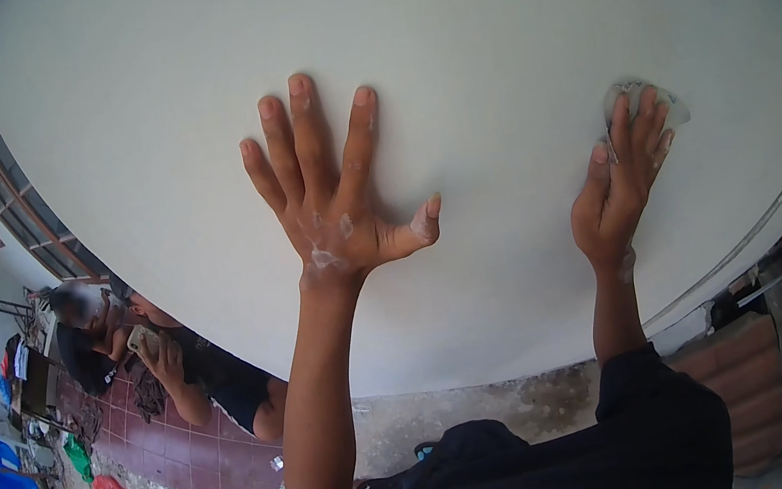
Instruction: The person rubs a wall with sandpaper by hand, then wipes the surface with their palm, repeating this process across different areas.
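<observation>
My left hand [326, 178] lies flat against a white wall [473, 50], fingers spread wide, with whitish smears on its back and thumb. Further right, my right hand [626, 159] presses a small greyish-white pad or sheet [679, 108] to the same wall. The pad sticks out past the fingertips at the top and right, and the fingers cover the rest of it. White residue also marks the fingers of this hand.
At the lower left, a person [218, 372] holds a phone [143, 340], with another person [78, 312] beside them on red tiles [180, 453]. A barred window [11, 170] is at the upper left. Corrugated sheeting [736, 385] lies at the lower right.
</observation>
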Tool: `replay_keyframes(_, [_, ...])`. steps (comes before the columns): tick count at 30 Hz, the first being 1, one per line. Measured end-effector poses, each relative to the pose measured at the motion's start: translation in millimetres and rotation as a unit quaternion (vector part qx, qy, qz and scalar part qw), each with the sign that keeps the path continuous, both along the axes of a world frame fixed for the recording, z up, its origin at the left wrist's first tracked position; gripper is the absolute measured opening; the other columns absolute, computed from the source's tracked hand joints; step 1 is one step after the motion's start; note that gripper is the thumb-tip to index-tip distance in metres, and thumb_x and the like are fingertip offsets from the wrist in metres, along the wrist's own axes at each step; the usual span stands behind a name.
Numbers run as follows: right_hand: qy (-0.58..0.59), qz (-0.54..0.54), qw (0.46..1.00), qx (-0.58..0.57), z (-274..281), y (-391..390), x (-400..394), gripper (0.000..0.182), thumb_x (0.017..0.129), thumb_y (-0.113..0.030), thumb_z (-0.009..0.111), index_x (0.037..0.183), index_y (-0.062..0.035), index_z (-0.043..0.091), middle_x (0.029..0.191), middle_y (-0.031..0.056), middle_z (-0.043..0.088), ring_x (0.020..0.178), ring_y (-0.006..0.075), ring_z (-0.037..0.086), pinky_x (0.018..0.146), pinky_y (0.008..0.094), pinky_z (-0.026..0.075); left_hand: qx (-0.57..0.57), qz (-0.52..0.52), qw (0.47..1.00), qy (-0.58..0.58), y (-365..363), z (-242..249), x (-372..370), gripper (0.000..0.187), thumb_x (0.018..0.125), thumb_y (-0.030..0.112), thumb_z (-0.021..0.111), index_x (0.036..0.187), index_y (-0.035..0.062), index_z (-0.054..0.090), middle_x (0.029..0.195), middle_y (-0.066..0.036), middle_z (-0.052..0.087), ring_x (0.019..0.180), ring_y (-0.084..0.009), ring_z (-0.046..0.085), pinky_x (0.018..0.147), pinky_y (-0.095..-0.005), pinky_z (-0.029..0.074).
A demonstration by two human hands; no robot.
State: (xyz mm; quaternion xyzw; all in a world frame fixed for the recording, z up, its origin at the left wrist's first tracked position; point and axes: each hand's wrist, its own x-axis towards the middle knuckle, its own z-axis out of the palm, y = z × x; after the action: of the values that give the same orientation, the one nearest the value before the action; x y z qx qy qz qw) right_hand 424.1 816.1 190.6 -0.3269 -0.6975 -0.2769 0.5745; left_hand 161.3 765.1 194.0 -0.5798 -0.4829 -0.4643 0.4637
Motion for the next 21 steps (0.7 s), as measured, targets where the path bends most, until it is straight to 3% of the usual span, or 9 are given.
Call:
replay_keyframes(5, [-0.009, 0.010, 0.997, 0.075, 75, 13, 10, 0.046, 0.100, -0.014, 0.037, 0.143, -0.0002, 0.042, 0.153, 0.0238, 0.030, 0.146, 0.0447, 0.014, 0.112, 0.0639, 0.002, 0.000, 0.000, 1.000, 0.008, -1, -1, 2, 0.087, 0.079, 0.069, 0.040, 0.139, 0.0073, 0.051, 0.152, -0.027, 0.030, 0.147, -0.0384, 0.016, 0.118, -0.0496, 0.002])
replay_keyframes(7, [-0.006, 0.015, 0.997, 0.080, 76, 15, 13, 0.046, 0.100, -0.014, 0.037, 0.144, -0.0006, 0.042, 0.153, 0.0238, 0.030, 0.145, 0.0447, 0.014, 0.112, 0.0640, 0.003, -0.006, -0.024, 0.999, -0.037, 0, -4, 3, 0.081, 0.076, 0.071, 0.046, 0.135, 0.0167, 0.058, 0.151, -0.022, 0.035, 0.147, -0.0362, 0.018, 0.119, -0.0495, -0.001])
replay_keyframes(14, [-0.004, -0.020, 0.999, 0.032, 4, 5, 10, 0.045, 0.102, -0.018, 0.038, 0.144, -0.0033, 0.043, 0.153, 0.0236, 0.031, 0.146, 0.0436, 0.016, 0.113, 0.0636, 0.004, -0.008, -0.022, 0.999, -0.040, -3, -5, 0, 0.080, 0.076, 0.071, 0.046, 0.135, 0.0179, 0.058, 0.152, -0.021, 0.035, 0.147, -0.0358, 0.018, 0.119, -0.0494, -0.001])
replay_keyframes(20, [-0.017, 0.002, 0.996, 0.086, 65, 14, 13, 0.046, 0.101, -0.017, 0.039, 0.145, -0.0027, 0.042, 0.154, 0.0234, 0.030, 0.146, 0.0438, 0.015, 0.113, 0.0636, 0.003, -0.007, -0.015, 0.999, -0.037, -3, -5, 1, 0.081, 0.076, 0.072, 0.047, 0.135, 0.0176, 0.058, 0.152, -0.021, 0.035, 0.147, -0.0359, 0.019, 0.118, -0.0492, 0.000])
replay_keyframes(21, [-0.020, 0.001, 0.996, 0.083, 56, 13, 13, 0.046, 0.101, -0.017, 0.039, 0.145, -0.0027, 0.042, 0.154, 0.0234, 0.030, 0.146, 0.0438, 0.015, 0.113, 0.0636, 0.003, -0.006, -0.008, 1.000, -0.014, -3, -5, -1, 0.084, 0.077, 0.070, 0.046, 0.137, 0.0123, 0.054, 0.152, -0.025, 0.032, 0.147, -0.0375, 0.016, 0.118, -0.0498, 0.000])
